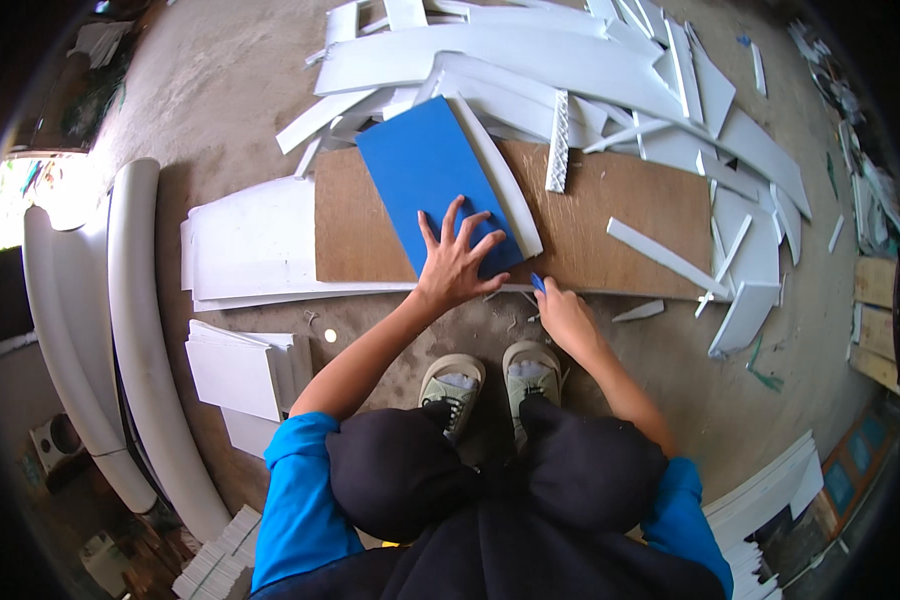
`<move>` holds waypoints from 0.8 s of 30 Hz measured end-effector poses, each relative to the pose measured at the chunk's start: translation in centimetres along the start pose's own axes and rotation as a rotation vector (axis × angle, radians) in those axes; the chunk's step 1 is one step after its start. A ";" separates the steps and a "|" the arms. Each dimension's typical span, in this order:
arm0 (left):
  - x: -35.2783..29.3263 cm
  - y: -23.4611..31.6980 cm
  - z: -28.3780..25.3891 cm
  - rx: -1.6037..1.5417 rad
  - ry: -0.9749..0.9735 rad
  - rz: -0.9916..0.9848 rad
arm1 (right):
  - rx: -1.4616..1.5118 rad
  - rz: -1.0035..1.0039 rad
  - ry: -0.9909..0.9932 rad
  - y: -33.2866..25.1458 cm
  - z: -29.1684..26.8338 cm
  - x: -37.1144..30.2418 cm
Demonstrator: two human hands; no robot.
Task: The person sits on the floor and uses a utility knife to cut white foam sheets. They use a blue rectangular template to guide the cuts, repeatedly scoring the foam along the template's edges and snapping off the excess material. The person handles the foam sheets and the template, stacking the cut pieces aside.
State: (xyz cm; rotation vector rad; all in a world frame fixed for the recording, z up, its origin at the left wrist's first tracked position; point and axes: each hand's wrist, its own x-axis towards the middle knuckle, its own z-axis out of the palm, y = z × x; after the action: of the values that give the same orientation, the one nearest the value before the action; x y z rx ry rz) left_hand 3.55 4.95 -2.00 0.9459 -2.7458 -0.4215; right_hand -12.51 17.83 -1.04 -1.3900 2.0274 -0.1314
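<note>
Pressing: left hand (454, 264), fingers splayed, on blue board (422, 165) above brown board (625, 205). Right hand (568, 322): fingers clenched round blue tool (538, 283). Done, seemingly: stacked sheets (232, 377), heaped offcuts (500, 52). Left, seemingly: white piece (498, 175) beneath blue board.

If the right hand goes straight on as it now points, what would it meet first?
Leading with its blue tool, the right hand would probably meet the near end of the white strip beside the blue panel; depth is unclear, so the brown board may come first.

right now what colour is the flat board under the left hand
Blue: the board shows best in the head view.
</note>
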 end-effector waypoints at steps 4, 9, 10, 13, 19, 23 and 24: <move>1.4 -2.2 -1.1 -0.148 0.120 -0.207 | 0.113 -0.035 0.150 -1.6 -4.7 1.8; 6.6 -6.2 -1.0 0.080 0.312 -0.299 | 0.144 -0.276 0.227 -5.2 -8.8 13.1; 6.9 -6.9 -0.5 0.086 0.305 -0.318 | 0.097 -0.302 0.204 -6.4 -8.5 15.6; 7.6 -8.0 0.9 0.112 0.269 -0.359 | -0.068 -0.237 0.205 -9.8 -8.2 19.8; 7.5 -7.6 0.6 0.144 0.203 -0.393 | -0.148 -0.246 0.222 -12.1 -6.8 23.2; 7.5 -7.8 0.2 0.107 0.181 -0.401 | -0.173 -0.207 0.200 -13.3 -6.3 23.9; 7.6 -7.9 0.1 0.105 0.183 -0.399 | -0.181 -0.209 0.177 -13.4 -6.6 24.2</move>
State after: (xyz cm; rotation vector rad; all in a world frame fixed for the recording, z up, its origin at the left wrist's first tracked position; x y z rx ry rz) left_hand 2.13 -5.71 -3.92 1.4867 -2.4312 -0.2373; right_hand -10.73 -10.58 -1.39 -1.7587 2.0735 -0.1708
